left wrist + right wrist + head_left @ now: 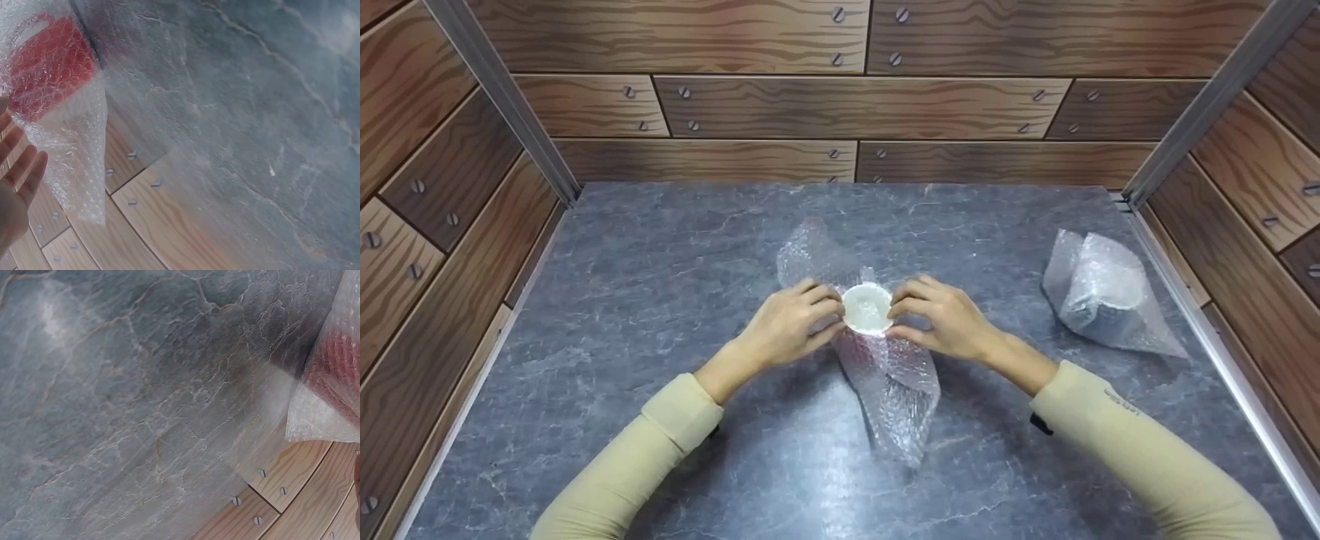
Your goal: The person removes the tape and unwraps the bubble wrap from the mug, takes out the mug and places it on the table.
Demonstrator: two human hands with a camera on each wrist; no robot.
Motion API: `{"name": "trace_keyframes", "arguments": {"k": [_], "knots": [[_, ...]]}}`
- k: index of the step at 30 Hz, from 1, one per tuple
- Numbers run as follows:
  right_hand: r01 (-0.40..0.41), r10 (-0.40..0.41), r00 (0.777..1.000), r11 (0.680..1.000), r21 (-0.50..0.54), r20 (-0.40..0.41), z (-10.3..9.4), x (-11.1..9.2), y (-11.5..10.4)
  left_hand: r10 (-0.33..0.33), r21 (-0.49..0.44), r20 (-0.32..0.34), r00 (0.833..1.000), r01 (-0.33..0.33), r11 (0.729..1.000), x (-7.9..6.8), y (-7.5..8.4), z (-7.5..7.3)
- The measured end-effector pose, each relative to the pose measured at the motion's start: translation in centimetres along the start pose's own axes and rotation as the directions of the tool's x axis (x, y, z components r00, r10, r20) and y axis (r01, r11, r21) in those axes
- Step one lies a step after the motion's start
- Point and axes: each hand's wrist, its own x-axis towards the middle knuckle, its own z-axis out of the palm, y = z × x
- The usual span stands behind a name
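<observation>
A red mug with a white inside (868, 309) stands at mid-table, its mouth facing up in the head view. Bubble wrap (911, 405) surrounds it, one tail trailing toward the front and another toward the back left. In the left wrist view the red wall (53, 67) and handle show through the wrap. My left hand (791, 322) pinches the wrap at the left of the rim, its outer fingers spread. Opposite it, my right hand (945, 319) has curled fingers and thumb on the wrap at the right of the rim. In the right wrist view that hand is almost wholly hidden.
Another bubble-wrapped bundle (1110, 289) lies at the table's right, something white and round showing inside. The grey marbled tabletop (660, 247) is bounded by wood-patterned walls (855, 109) at the back and both sides, with metal posts (510, 105) at the corners.
</observation>
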Motion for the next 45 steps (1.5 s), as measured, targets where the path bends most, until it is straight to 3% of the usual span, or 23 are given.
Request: {"name": "trace_keyframes", "arguments": {"k": [12, 21, 32, 45], "knots": [[0.011, -0.011, 1.0, 1.0, 0.005, -0.025, 0.1, 0.0, -0.1, -0.022, 0.004, 0.025, 0.999, 0.022, 1.0, 0.2, 0.5, -0.6], [-0.003, 0.003, 1.0, 1.0, 0.011, -0.015, 0.1, 0.0, -0.1, 0.065, 0.019, 0.04, 0.997, -0.066, 0.998, 1.2, 1.3, -0.7], [0.002, -0.002, 1.0, 1.0, 0.005, -0.023, 0.2, -0.1, 0.0, 0.156, 0.061, 0.1, 0.983, -0.162, 0.985, 1.9, 1.9, -0.5], [0.034, -0.034, 0.999, 0.999, -0.011, -0.016, 0.2, 0.1, 0.1, 0.165, 0.072, 0.11, 0.98, -0.173, 0.982, 2.0, 2.1, -0.3]]}}
